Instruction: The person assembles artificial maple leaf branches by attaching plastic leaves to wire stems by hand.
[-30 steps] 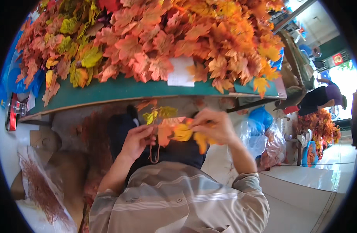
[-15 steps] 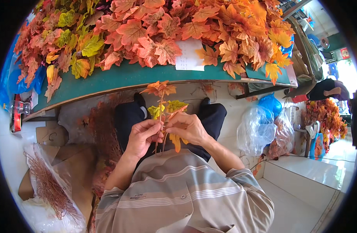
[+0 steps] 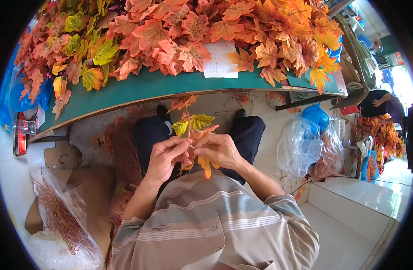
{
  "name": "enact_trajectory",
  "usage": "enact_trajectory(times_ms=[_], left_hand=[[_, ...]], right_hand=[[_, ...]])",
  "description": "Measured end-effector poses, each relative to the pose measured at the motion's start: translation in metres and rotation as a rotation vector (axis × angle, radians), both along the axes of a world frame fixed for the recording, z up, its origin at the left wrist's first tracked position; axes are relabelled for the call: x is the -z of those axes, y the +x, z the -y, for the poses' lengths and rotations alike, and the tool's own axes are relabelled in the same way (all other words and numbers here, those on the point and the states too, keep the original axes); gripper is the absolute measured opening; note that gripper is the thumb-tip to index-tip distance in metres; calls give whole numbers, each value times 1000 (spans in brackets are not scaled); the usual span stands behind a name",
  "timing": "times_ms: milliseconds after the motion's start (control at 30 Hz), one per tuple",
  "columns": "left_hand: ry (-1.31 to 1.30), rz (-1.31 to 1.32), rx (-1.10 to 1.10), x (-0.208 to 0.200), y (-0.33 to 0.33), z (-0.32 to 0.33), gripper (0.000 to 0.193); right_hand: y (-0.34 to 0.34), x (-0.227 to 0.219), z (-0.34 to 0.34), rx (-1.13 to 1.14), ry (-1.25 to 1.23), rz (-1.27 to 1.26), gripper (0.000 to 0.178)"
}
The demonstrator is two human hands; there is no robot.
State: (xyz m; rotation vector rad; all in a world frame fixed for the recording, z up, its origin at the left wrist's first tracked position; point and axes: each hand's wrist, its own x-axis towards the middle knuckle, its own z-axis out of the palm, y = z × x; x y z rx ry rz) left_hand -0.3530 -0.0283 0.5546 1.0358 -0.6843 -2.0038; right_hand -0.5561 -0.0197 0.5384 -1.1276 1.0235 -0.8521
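Observation:
Over my lap, both hands work at a brown stem of artificial maple leaves. My left hand (image 3: 168, 155) pinches the stem between thumb and fingers. Close beside it, my right hand (image 3: 217, 149) is closed at the same junction, thumb and forefinger together. Orange leaves top the artificial leaf spray (image 3: 183, 103), with yellow-green leaves just above my fingers. A yellow-orange leaf (image 3: 205, 165) hangs below my right hand. Exactly where the stems meet is hidden by my fingertips.
A green table (image 3: 139, 87) ahead bears heaped artificial leaves (image 3: 193, 27) and a paper sheet (image 3: 221, 60). Bare brown stems (image 3: 60, 216) lie in plastic at lower left. Plastic bags (image 3: 301, 148) stand at right. A person (image 3: 381, 103) is at far right.
The spray's top leaves have tipped away from me and sit slightly lower. My hands remain close together on the stem, nearly in place. The far person's arm has moved.

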Motion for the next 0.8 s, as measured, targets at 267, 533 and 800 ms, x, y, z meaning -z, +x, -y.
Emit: enact_trajectory(times_ms=[267,533,800], left_hand=[[-52,76,-5,-2,2,3,17],[-29,31,-66,-3,-1,-3,16],[-39,27,-70,-2,-4,-8,15]], right_hand=[[7,-6,1,2,-18,-41,15],[12,-1,-5,14,28,84,12],[11,1,-6,-1,94,57,12]])
